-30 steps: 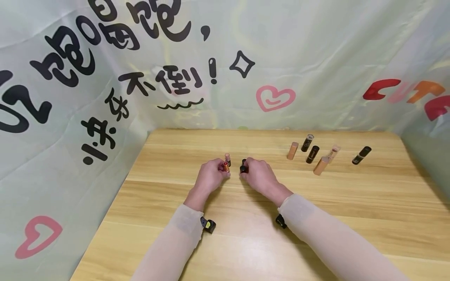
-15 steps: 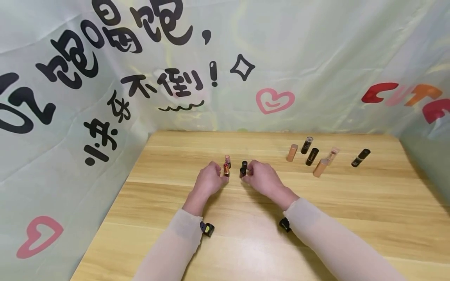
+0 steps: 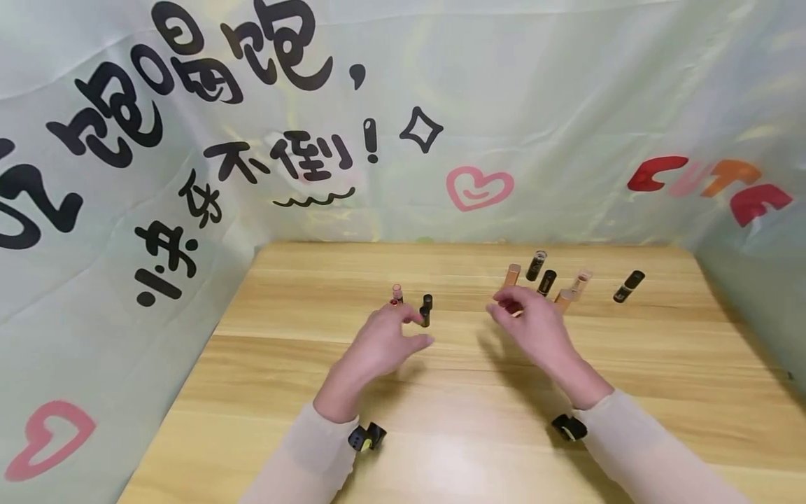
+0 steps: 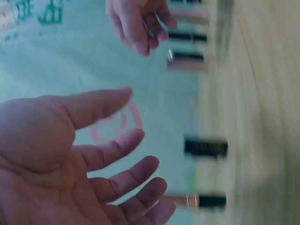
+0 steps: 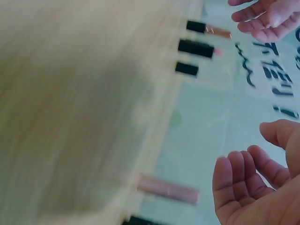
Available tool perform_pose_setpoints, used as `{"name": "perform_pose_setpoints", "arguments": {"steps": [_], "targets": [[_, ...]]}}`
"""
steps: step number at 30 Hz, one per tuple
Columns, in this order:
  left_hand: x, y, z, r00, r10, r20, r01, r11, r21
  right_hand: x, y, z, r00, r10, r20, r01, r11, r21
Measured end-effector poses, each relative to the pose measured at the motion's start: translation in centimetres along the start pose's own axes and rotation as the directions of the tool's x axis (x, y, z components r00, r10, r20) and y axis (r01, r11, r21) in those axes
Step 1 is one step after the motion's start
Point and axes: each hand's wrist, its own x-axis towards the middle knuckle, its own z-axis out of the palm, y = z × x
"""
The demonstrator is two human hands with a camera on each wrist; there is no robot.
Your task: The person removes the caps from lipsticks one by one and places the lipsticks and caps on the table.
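My left hand point(image 3: 380, 343) hovers over the table with fingers spread, holding nothing; its bare palm point(image 4: 42, 154) shows in the left wrist view. Just beyond it stand two uncapped lipsticks: one pink-tipped point(image 3: 397, 291), and a gold-collared one point(image 4: 192, 200) mostly hidden by the hand in the head view. Two black caps point(image 3: 425, 317) stand upright beside its fingertips. Farther right, my right hand point(image 3: 535, 325) is in the air with loosely bent fingers and nothing in them. Nearest to it is a rose-gold lipstick tube point(image 3: 513, 274), partly covered by the fingers.
Behind the right hand stand more lipsticks: a black one with a clear top point(image 3: 536, 266), a black one point(image 3: 546, 281), a pinkish clear-topped one point(image 3: 582, 280) and another rose-gold tube point(image 3: 563, 300). A black tube point(image 3: 629, 286) stands farther right. A printed cloth point(image 3: 541, 105) borders the wooden table point(image 3: 453, 420).
Both hands have let go: the left of the gold-collared lipstick, the right of a black cap. The right hand has moved right towards the grouped tubes; the left has drawn back slightly.
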Motion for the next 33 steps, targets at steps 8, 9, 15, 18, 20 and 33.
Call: {"name": "perform_pose_setpoints", "arguments": {"steps": [8, 9, 15, 18, 20, 33], "targets": [[2.2, 4.4, 3.3, 0.982, 0.187, 0.007, -0.186, 0.981, -0.046, -0.4, 1.7, -5.0, 0.989, 0.140, -0.042, -0.140, 0.990, -0.010], [2.7, 4.8, 3.8, 0.981, 0.196, 0.004, -0.196, 0.979, -0.057, -0.3, 1.9, -5.6, 0.986, 0.162, -0.031, -0.162, 0.987, -0.013], [5.5, 6.4, 6.5, 0.982, 0.191, -0.006, -0.190, 0.973, -0.132, 1.0, 3.1, -7.6, 0.971, 0.232, 0.058, -0.230, 0.972, -0.041], [6.7, 6.8, 7.7, 0.981, 0.194, -0.005, -0.192, 0.966, -0.173, 1.8, 3.5, -8.0, 0.957, 0.262, 0.126, -0.259, 0.965, -0.041], [7.4, 7.0, 8.3, 0.981, 0.195, -0.001, -0.191, 0.960, -0.203, 2.4, 3.8, -8.1, 0.944, 0.284, 0.167, -0.280, 0.959, -0.047], [9.8, 9.1, 11.8, 0.988, 0.155, -0.006, -0.151, 0.954, -0.259, 4.2, 5.4, -7.0, 0.916, 0.342, 0.207, -0.309, 0.935, -0.176]]}}
